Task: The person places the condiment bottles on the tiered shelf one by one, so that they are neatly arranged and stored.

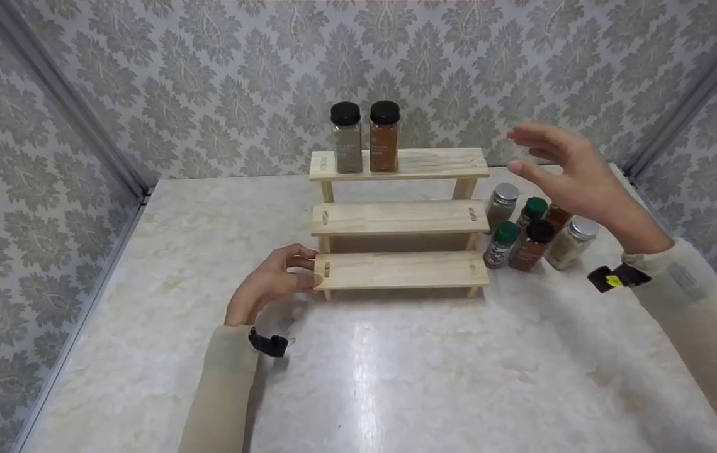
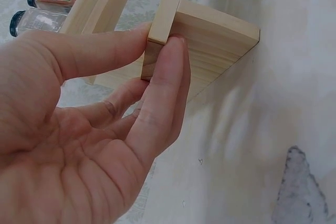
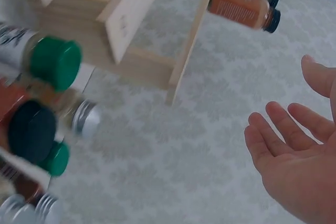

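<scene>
A three-tier wooden rack (image 1: 399, 270) stands on the table. My left hand (image 1: 276, 277) pinches the left end of its lowest shelf; the left wrist view shows the thumb above and fingertips below the board (image 2: 167, 17). My right hand (image 1: 575, 173) hangs in the air right of the top shelf, fingers spread apart and holding nothing. Two black-capped spice jars stand on the top shelf's left half, one with grey-green contents (image 1: 349, 148) and one orange-brown (image 1: 384, 148). Below my right hand, several more spice jars stand together, among them a green-capped jar (image 1: 502, 245) and a silver-capped jar (image 1: 572, 242).
The jar cluster stands close against the rack's right side, with a black-capped jar (image 1: 531, 245) in front. Patterned wall panels (image 1: 238, 82) enclose the marbled table (image 1: 207, 220) at the back and on both sides.
</scene>
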Motion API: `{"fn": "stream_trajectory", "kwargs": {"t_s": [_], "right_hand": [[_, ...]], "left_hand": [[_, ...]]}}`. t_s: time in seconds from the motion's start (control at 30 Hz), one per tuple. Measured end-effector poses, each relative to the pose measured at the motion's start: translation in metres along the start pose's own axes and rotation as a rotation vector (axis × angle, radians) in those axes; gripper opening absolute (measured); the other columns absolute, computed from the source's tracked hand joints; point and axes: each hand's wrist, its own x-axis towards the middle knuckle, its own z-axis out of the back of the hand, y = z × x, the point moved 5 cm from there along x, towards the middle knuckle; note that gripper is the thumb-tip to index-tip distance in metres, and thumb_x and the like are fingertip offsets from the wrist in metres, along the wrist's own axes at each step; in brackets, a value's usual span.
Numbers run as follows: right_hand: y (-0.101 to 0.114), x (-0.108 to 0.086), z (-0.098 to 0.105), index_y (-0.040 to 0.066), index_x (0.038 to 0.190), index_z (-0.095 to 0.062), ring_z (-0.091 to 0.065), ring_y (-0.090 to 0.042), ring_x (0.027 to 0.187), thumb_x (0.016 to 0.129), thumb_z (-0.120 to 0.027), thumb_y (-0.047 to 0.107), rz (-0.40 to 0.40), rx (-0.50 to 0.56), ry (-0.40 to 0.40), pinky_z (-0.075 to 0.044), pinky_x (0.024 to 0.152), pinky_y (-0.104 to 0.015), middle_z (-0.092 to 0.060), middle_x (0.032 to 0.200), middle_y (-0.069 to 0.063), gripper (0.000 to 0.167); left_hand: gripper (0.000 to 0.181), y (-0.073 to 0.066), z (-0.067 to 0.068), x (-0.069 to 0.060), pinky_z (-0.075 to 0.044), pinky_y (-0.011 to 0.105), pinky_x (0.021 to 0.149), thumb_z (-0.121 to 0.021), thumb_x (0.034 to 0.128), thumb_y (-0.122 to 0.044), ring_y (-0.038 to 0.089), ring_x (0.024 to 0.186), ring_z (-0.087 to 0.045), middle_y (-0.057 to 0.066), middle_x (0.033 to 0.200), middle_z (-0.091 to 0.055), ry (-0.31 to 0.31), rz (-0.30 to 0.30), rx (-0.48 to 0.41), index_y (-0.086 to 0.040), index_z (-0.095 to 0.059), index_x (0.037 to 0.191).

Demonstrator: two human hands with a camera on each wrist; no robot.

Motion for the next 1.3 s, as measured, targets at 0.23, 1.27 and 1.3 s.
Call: {"fn": "stream_trajectory", "kwargs": {"t_s": [0.23,1.27,1.3], "right_hand": [[-0.039,-0.033,0.019,0.006,0.151,-0.059,-0.057,0.005,0.129,0.105,-0.070,0.016,-0.017,-0.002,-0.066,-0.043,0.107,-0.009,-0.063,0.148,-0.017,0.048],[-0.178,-0.115,-0.004,0.001,0.148,-0.059,-0.058,0.013,0.112,0.097,-0.082,0.030,-0.375,-0.024,-0.323,-0.050,0.088,-0.002,-0.061,0.147,-0.026,0.064],[-0.179,-0.116,-0.006,0.000,0.148,-0.059,-0.058,0.014,0.109,0.096,-0.083,0.028,-0.378,-0.025,-0.338,-0.049,0.088,-0.001,-0.062,0.146,-0.026,0.063]], "left_hand": [[0.048,0.000,0.001,-0.002,-0.062,0.038,0.098,-0.074,0.0964,-0.003,0.032,0.121,-0.068,0.026,0.141,-0.062,0.004,0.002,0.024,0.002,-0.057,0.141],[0.047,-0.001,0.002,-0.001,-0.061,0.036,0.098,-0.072,0.0966,-0.004,0.036,0.128,-0.064,0.026,0.143,-0.060,-0.002,0.007,0.028,0.002,-0.056,0.140],[0.047,-0.001,0.002,-0.001,-0.061,0.036,0.098,-0.072,0.0966,-0.005,0.037,0.129,-0.063,0.026,0.143,-0.060,-0.002,0.006,0.032,0.001,-0.056,0.140]]}}
